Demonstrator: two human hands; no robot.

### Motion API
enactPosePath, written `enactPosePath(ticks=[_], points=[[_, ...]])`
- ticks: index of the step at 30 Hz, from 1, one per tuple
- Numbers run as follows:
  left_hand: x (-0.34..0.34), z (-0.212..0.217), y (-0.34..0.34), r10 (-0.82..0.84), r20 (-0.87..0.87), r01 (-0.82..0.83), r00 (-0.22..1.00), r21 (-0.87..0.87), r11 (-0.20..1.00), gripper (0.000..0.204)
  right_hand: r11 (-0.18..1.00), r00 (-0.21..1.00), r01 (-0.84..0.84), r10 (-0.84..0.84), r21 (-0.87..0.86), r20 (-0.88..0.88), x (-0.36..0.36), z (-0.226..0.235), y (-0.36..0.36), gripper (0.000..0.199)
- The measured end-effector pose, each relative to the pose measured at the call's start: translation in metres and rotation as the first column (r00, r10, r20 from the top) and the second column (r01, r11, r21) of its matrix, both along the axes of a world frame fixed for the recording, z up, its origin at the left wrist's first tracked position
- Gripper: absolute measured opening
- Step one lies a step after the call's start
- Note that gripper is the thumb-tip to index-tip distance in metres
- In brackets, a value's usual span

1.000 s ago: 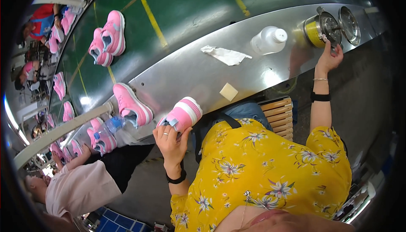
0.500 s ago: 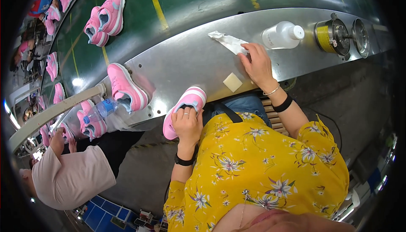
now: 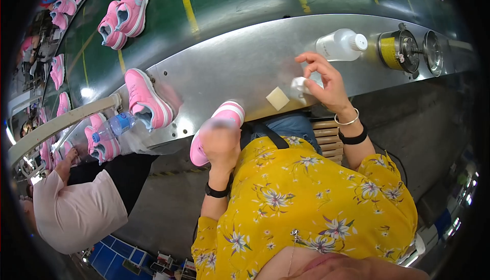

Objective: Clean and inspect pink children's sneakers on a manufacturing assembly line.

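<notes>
Pink shoe (image 3: 233,115) under L hand (image 3: 220,145), white cloth (image 3: 299,84) in R hand (image 3: 329,83).
Shoe's at near edge of steel bench (image 3: 219,71), long axis diag.: white-striped end points up-right toward bench, plain pink end pokes out lower-left of L hand; toe vs. heel hard to tell. L hand covers shoe's mid, blurred, so can't tell if fingers pinch or just rest. R hand, well apart to shoe's right, pinches crumpled cloth at thumb, index curled above. Btwn hands: 1 cream square pad (image 3: 277,98), flat, nearer R hand. Beyond R hand: 1 white bottle (image 3: 334,45), then yellow-labelled can (image 3: 391,51) farther R. 1 more shoe (image 3: 148,100) on bench, L of L hand.
</notes>
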State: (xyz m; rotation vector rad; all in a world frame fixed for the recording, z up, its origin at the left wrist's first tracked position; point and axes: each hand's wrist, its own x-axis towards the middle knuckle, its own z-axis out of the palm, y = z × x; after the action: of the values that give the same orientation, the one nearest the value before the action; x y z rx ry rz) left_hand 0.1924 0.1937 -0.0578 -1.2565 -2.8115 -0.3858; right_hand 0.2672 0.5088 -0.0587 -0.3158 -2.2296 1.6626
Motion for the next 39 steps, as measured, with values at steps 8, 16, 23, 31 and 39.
enactPosePath(ticks=[8, 16, 23, 31, 39], points=[[-0.001, 0.002, 0.002, -0.016, -0.016, 0.016, 1.0, -0.015, 1.0, 0.025, 0.823, 0.993, 0.025, 0.045, -0.567, 0.108, 0.045, 0.013, 0.045, 0.006], [-0.001, 0.0, 0.0, -0.041, -0.046, 0.041, 0.998, -0.006, 0.999, 0.024, 0.895, 0.904, 0.422, -0.428, -0.147, -0.013, 0.053, 0.042, 0.089, 0.016], [0.003, 0.001, -0.006, -0.022, -0.058, 0.022, 0.998, 0.001, 1.0, 0.022, 0.842, 0.905, 0.379, -0.424, 0.385, 0.037, 0.032, 0.058, 0.091, 0.017], [0.023, -0.017, -0.011, 0.013, -0.199, -0.007, 0.98, 0.031, 0.999, 0.026, 0.616, 0.913, 0.399, -0.336, 0.679, -0.231, 0.027, 0.038, 0.095, 0.02], [0.038, -0.032, -0.025, 0.03, -0.231, -0.013, 0.973, 0.073, 0.997, 0.013, 0.581, 0.923, 0.38, -0.196, 0.72, -0.33, 0.025, 0.013, 0.094, 0.038]])
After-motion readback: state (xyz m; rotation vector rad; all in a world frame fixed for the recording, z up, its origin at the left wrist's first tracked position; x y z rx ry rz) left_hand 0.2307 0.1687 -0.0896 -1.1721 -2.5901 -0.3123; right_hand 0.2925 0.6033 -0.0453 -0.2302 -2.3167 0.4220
